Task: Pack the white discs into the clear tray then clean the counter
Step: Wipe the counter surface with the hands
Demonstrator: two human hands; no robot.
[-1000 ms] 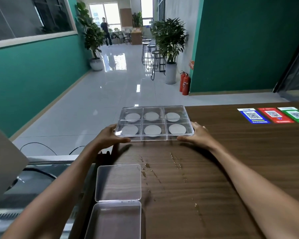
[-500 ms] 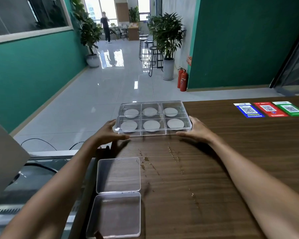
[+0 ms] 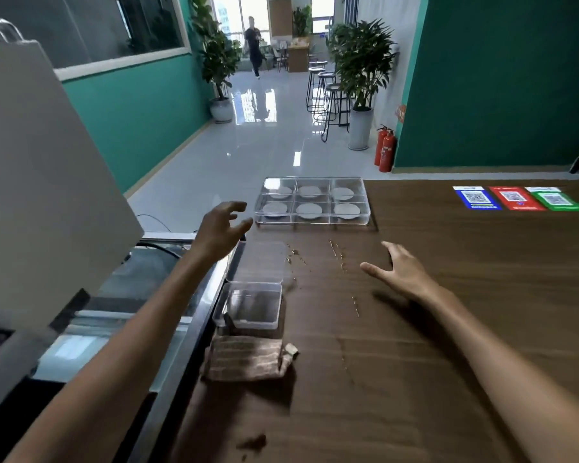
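Note:
The clear tray stands at the far left edge of the wooden counter, with a white disc in each of its several compartments. My left hand hovers just left of the tray, fingers spread, holding nothing. My right hand floats over the counter in front of the tray's right end, fingers straight and empty. Wet streaks and droplets lie on the wood between the hands. A folded brown striped cloth rests near the counter's left edge.
An open clear hinged box sits on the counter's left edge, beyond the cloth. Blue, red and green QR code cards lie at the far right. A grey machine fills the left. A dark spill spot marks the near counter.
Both hands have let go of the clear tray and pulled back toward me. The tray now rests on the counter. The camera has tilted down, and the cloth has come into view.

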